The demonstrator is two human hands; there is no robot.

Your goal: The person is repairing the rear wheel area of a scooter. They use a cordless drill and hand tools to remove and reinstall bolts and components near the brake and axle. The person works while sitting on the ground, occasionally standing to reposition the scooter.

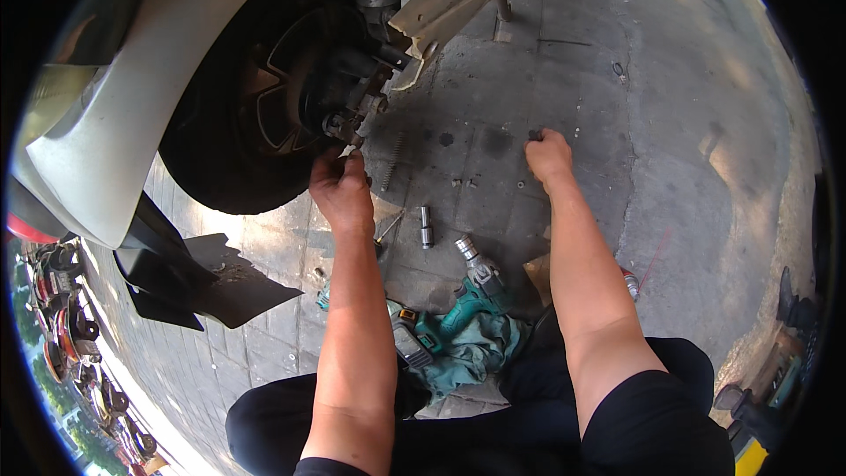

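My left hand (pixel 342 189) is raised to the rusty metal bracket (pixel 349 130) beside the hub of a vehicle wheel (pixel 204 145). Its thumb and fingers are pinched together at the bracket's lower end, and what lies between them is hidden. Out to the right, over the pavement, my right hand (pixel 550 157) is closed, with a small dark piece (pixel 535 135) showing at its fingertips. A coil spring (pixel 392 161) lies on the ground between the hands. Below it are a long silver socket (pixel 426 227) and a screwdriver (pixel 389 226).
Before my knees, a teal cordless impact wrench (pixel 476 291) rests near a crumpled teal cloth (pixel 476 354). Small bolts (pixel 456 182) and a nut (pixel 521 184) lie on the paving. A beige metal panel (pixel 454 4) and black plastic flap (pixel 203 278) flank the wheel under the white fender (pixel 97 159).
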